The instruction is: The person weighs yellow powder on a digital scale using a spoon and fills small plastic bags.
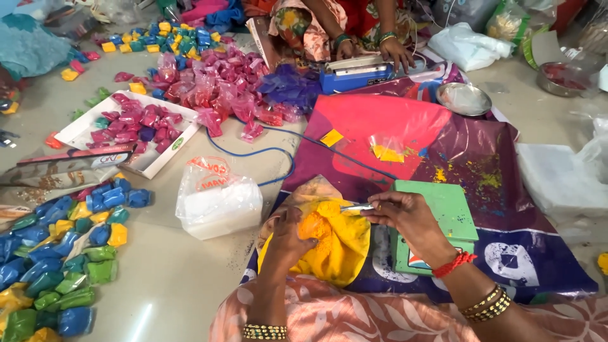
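Scooping yellow powder [326, 231] | left hand [288, 240] grips the open bag [335, 253], right hand [408, 218] pinches a spoon [358, 207] over it, near the mat's front edge | many filled packets [60, 263] piled on the floor; one small pouch [386, 151] lies part-filled mid-mat

Co-worker [329, 19] cut off above arms; left hand [288, 244] fingers buried in bag [335, 253].

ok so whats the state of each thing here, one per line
bag of orange powder: open, held by the left hand
spoon: pinched in the right hand, over the bag
green scale: platform bare
clear pouch: lying flat, some yellow powder inside
steel plate: empty
blue sealer: another person's hand on it
white box: open, holding pink packets
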